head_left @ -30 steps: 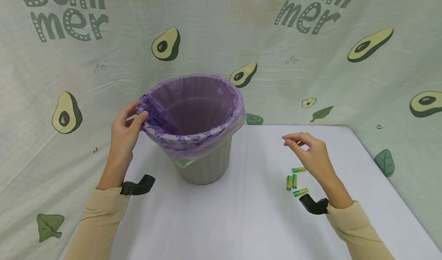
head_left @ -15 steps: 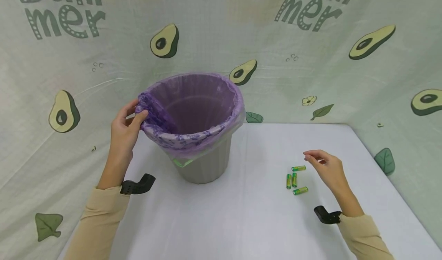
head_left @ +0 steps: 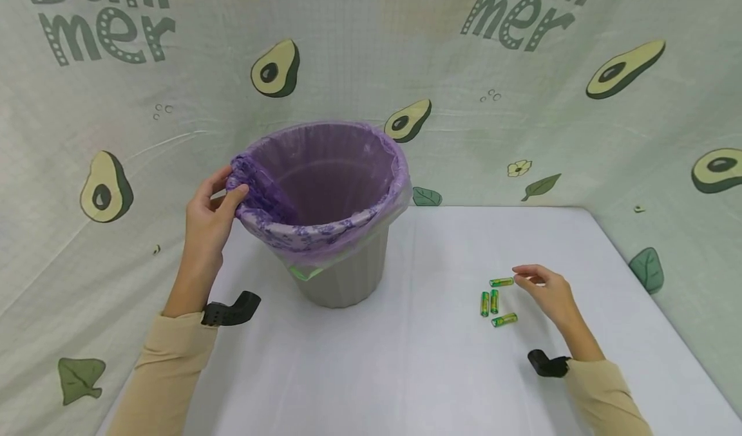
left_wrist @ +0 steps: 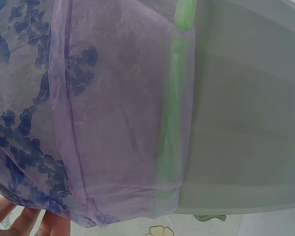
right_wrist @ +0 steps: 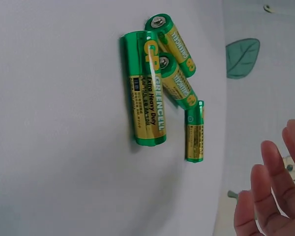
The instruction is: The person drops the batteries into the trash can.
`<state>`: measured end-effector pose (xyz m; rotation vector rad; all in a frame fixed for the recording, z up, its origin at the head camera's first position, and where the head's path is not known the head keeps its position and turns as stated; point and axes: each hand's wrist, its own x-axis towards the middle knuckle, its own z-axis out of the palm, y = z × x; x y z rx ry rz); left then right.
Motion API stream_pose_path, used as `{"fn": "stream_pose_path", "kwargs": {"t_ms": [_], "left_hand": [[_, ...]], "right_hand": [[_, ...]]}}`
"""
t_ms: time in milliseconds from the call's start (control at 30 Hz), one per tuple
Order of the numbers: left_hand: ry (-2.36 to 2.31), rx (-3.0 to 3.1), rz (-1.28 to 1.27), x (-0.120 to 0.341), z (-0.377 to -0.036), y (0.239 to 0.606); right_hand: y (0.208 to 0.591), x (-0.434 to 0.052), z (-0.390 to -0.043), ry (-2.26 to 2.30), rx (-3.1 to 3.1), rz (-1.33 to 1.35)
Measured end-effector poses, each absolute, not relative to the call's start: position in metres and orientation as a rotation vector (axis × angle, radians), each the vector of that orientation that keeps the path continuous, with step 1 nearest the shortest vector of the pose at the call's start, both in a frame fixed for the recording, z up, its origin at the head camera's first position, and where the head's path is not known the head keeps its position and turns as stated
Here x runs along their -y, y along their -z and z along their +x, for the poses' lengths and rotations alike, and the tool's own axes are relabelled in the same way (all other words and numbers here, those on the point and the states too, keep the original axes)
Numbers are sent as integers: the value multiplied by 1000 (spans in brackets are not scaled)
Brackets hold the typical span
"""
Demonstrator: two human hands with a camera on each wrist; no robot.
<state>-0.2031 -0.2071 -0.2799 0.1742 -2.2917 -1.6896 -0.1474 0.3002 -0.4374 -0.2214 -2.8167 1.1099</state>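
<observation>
A grey trash can [head_left: 352,272] stands tilted on the table, lined with a purple flowered trash bag [head_left: 324,235] folded over its rim. My left hand [head_left: 210,214] grips the rim and bag at the left, thumb on top and fingers behind. In the left wrist view its fingers [left_wrist: 24,223] show at the lower edge of the bag. Several green and gold AA batteries lie in a small group to the right. My right hand [head_left: 546,292] is right beside the farthest battery [head_left: 501,282], fingers slightly bent and holding nothing. In the right wrist view a battery [right_wrist: 146,88] lies nearest the camera.
Two batteries [head_left: 489,303] lie side by side, with another battery [head_left: 504,320] nearer me. The white table [head_left: 394,371] runs back to a hanging cloth [head_left: 348,49] printed with avocados and leaves, which also closes off both sides.
My right hand has moved right and toward me, then down to the far battery, and its fingertips have parted. My left hand keeps its grip on the can's rim.
</observation>
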Motion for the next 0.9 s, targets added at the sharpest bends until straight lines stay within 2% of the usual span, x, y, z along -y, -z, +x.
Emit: {"fn": "stream_pose_path", "kwargs": {"t_ms": [433,900], "left_hand": [[1668,2305,175,206,-203,280],[1654,2318,150,208,-202,281]], "right_hand": [[462,-316,-162,-1302,2982,-298],[473,-321,-179,-1189,3109,-167]]}}
